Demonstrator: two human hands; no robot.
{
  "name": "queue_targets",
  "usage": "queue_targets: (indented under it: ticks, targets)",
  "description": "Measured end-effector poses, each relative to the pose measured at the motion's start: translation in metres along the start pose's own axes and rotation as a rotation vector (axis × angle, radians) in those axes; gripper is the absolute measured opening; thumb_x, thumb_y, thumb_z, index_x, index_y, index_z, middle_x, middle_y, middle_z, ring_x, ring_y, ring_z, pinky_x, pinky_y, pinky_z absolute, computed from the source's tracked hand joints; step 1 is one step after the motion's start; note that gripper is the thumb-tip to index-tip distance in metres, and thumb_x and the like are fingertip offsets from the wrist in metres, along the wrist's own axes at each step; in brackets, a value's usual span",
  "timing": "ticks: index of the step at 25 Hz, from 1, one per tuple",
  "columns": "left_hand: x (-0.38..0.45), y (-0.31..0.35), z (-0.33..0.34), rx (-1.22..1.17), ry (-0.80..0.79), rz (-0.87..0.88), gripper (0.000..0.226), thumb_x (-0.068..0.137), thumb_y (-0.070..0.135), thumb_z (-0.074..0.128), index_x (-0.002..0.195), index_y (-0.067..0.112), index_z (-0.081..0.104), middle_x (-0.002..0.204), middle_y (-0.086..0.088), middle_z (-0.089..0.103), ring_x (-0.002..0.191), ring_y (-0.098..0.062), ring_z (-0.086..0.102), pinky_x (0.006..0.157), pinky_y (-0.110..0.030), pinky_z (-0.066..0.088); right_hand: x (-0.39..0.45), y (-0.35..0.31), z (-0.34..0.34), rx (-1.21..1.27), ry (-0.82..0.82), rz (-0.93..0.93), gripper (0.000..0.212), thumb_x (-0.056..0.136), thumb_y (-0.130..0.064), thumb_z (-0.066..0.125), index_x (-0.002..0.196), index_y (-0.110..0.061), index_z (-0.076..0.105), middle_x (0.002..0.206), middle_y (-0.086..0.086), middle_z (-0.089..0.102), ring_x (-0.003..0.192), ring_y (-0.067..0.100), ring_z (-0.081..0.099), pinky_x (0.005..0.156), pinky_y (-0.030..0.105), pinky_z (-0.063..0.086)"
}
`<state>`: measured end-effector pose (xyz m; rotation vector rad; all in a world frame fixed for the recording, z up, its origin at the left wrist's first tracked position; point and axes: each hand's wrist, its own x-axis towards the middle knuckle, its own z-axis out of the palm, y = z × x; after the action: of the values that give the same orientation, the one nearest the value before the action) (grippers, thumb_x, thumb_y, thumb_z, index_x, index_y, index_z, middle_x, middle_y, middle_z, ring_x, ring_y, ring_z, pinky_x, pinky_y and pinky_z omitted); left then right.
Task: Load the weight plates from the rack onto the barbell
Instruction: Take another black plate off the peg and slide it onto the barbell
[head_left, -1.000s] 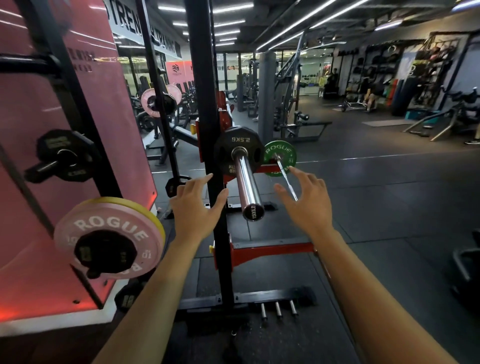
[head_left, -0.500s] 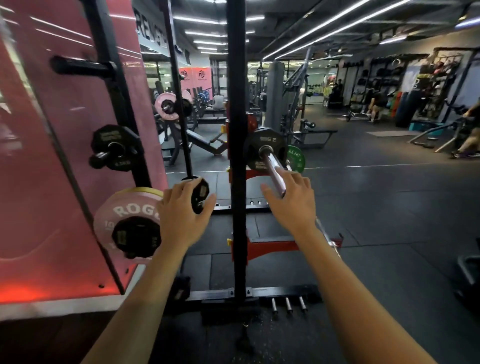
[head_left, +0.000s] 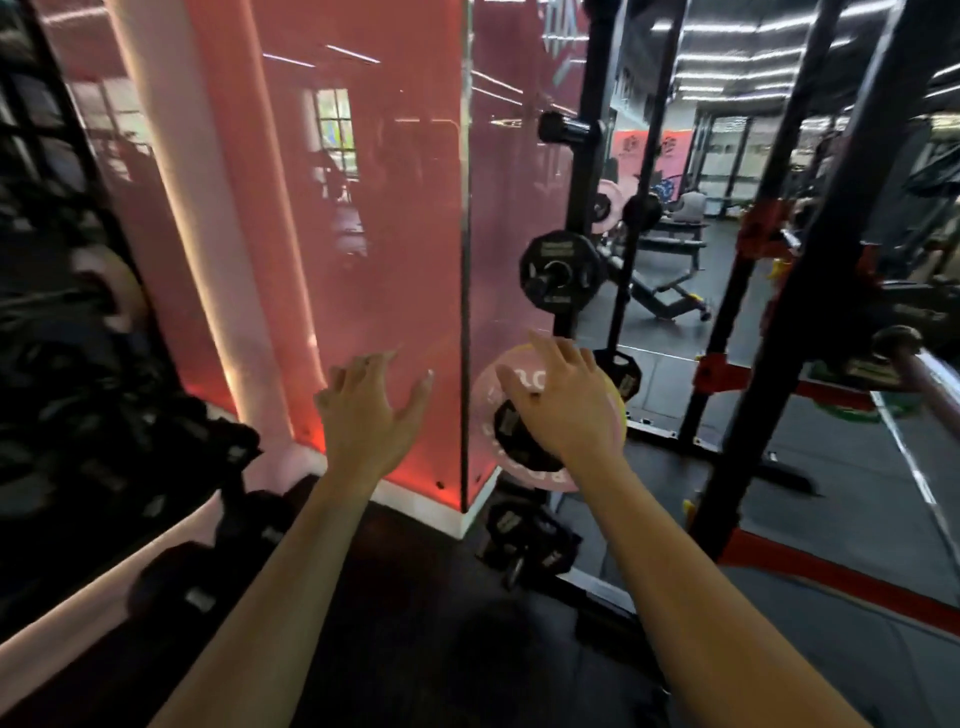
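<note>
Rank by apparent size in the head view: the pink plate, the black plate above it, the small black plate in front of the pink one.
1. Pink plate, largest.
2. Black plate above it.
3. Small black plate in front of the pink one; the right hand covers part of it, so this last ranking is unsure.

Right hand (head_left: 563, 410) directly before pink plate (head_left: 491, 384), left hand (head_left: 363, 415) in open air facing red glass panel (head_left: 363, 208), rack upright (head_left: 582, 171) and black plate (head_left: 558, 273) above, barbell sleeve (head_left: 930, 371) clear at far right.

Weight plates (head_left: 558, 270) hang on the rack (head_left: 589, 171); barbell (head_left: 930, 371) far right; hands (head_left: 563, 405) before the lower plate (head_left: 493, 387).
</note>
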<state>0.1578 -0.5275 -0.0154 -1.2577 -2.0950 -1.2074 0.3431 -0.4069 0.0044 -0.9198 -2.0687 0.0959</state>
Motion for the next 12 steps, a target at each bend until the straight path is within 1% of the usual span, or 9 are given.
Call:
queue_targets:
  ticks: [2,5,7,10,12]
  targets:
    - [0.008,-0.016,-0.001,0.007,-0.024,-0.008,0.057,0.089,0.063,0.043,0.132,0.028,0.054,0.133,0.003,0.057,0.122,-0.025,0.047,0.096,-0.042,0.032,0.007,-0.01,0.016,0.03,-0.017,-0.02,0.058,0.089,-0.057,0.051,0.136,-0.023,0.051,0.133,0.003,0.056,0.121,0.029,0.048,0.098,0.044,0.042]
    - [0.02,-0.023,0.02,0.016,-0.054,-0.004,0.056,0.09,0.063,0.043,0.134,0.028,0.052,0.133,0.002,0.055,0.123,-0.022,0.043,0.092,-0.037,0.026,0.021,0.002,0.027,0.032,-0.009,-0.009,0.057,0.09,-0.057,0.051,0.139,-0.027,0.047,0.135,0.0,0.055,0.124,0.026,0.046,0.096,0.042,0.044]
    - [0.034,-0.021,0.047,-0.007,-0.069,0.006,0.059,0.089,0.066,0.04,0.135,0.029,0.052,0.132,0.002,0.055,0.123,-0.023,0.044,0.094,-0.039,0.029,0.036,0.021,0.036,0.021,0.003,0.022,0.056,0.09,-0.055,0.053,0.14,-0.029,0.045,0.135,-0.002,0.054,0.124,0.025,0.045,0.097,0.041,0.043]
    - [0.063,-0.003,0.099,-0.075,-0.112,0.029,0.064,0.087,0.069,0.037,0.135,0.03,0.052,0.133,0.001,0.055,0.124,-0.024,0.044,0.1,-0.046,0.033,0.065,0.062,0.05,0.024,0.051,0.074,0.055,0.089,-0.052,0.058,0.136,-0.025,0.05,0.13,0.004,0.057,0.119,0.031,0.048,0.095,0.043,0.042]
    - [0.087,0.013,0.135,-0.115,-0.129,0.066,0.064,0.086,0.068,0.038,0.135,0.029,0.052,0.133,0.001,0.055,0.124,-0.025,0.044,0.1,-0.046,0.033,0.091,0.092,0.058,-0.001,0.072,0.098,0.057,0.089,-0.054,0.057,0.136,-0.022,0.051,0.129,0.006,0.058,0.118,0.031,0.049,0.093,0.044,0.043]
